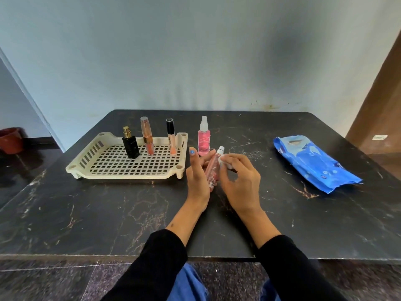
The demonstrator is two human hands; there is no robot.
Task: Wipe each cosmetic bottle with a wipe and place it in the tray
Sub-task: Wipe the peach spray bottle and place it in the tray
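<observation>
A slim pink spray bottle (212, 168) with a silver top lies tilted in my left hand (198, 181), whose fingers curl under it. My right hand (238, 181) pinches a small white wipe (223, 158) against the bottle's upper part. The cream slotted tray (86, 161) stands to the left. Upright in it are a black perfume bottle (130, 146), an orange tube (148, 136) and a lip gloss (171, 137) with a black cap. Just right of the tray, a pink spray bottle (204, 137) with a clear cap stands on the table.
A blue pack of wipes (314, 161) lies on the right side of the dark marble table (108, 213). A red pot (10, 140) sits on the floor at far left. A wall runs behind the table.
</observation>
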